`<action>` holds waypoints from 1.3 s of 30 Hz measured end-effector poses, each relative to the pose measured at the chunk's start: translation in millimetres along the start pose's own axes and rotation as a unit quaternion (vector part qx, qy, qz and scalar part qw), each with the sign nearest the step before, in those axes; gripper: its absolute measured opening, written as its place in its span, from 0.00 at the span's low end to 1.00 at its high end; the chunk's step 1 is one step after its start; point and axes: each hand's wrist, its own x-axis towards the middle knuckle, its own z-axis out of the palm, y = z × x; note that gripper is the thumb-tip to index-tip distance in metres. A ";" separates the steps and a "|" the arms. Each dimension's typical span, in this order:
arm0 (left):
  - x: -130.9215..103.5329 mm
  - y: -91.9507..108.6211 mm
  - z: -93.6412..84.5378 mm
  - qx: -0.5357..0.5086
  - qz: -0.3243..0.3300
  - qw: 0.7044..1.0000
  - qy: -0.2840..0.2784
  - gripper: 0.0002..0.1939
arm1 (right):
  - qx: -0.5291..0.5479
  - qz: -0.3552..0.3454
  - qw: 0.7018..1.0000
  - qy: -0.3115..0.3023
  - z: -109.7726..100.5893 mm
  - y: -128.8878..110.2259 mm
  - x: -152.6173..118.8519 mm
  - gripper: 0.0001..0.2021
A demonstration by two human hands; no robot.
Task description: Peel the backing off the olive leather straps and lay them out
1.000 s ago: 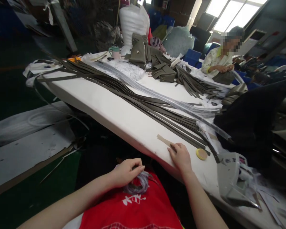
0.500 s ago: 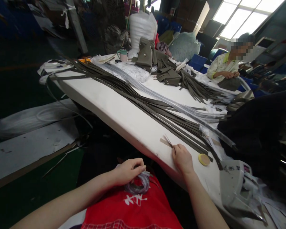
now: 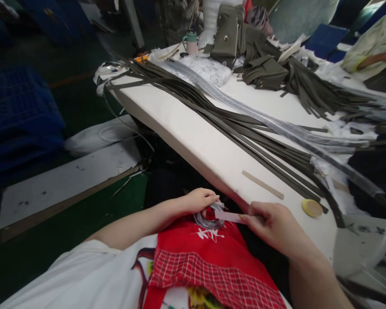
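My left hand (image 3: pixel 202 201) is closed on a coil of clear, greyish plastic strip (image 3: pixel 209 221), held against my red apron (image 3: pixel 193 251). Between the thumb and fingers of my right hand (image 3: pixel 272 223) is a short white strip (image 3: pixel 230 216), its free end reaching the coil. Whether that end touches the coil I cannot tell. A brown paper-like strip (image 3: pixel 263 185) lies flat on the white table (image 3: pixel 186 137) just beyond my right hand. To its right sits a round yellow-rimmed disc (image 3: pixel 312 208).
Long dark olive straps (image 3: pixel 218 118) run lengthwise over the table, beside a clear plastic-wrapped length (image 3: pixel 244 109). Olive bags (image 3: pixel 227 36) and a lidded cup (image 3: pixel 190 42) stand at the back. A grey plastic container (image 3: pixel 362 246) is at right. Another person's sleeve (image 3: pixel 373 43) shows across the table.
My right hand has come off the table toward the coil with the white strip; the brown strip now lies uncovered. My left hand still holds the coil. The view has turned left and down.
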 end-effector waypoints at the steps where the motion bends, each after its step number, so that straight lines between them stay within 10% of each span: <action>1: 0.4 1.1 0.1 -0.003 -0.004 1.000 -0.002 0.24 | -0.020 -0.009 1.000 -0.014 0.1 -8.5 -1.4 0.15; 13: 2.5 -3.4 4.0 0.013 0.037 0.999 0.028 0.17 | -0.181 -0.054 0.981 -0.035 67.5 -37.9 49.1 0.07; 22: -5.7 -0.8 -2.1 0.124 0.142 0.981 0.040 0.19 | 0.127 0.010 0.991 -0.042 38.4 4.3 43.6 0.11; 30: -17.9 10.9 6.7 0.198 0.188 0.960 0.058 0.15 | 0.340 0.067 0.938 0.010 73.1 20.2 62.6 0.16; 35: -21.0 6.8 8.8 0.193 0.217 0.955 0.062 0.16 | 0.467 0.169 0.862 -0.101 94.8 22.2 63.9 0.31; 39: -27.5 8.6 9.0 0.181 0.259 0.946 0.069 0.15 | 0.523 0.121 0.843 -0.027 108.2 12.1 62.3 0.24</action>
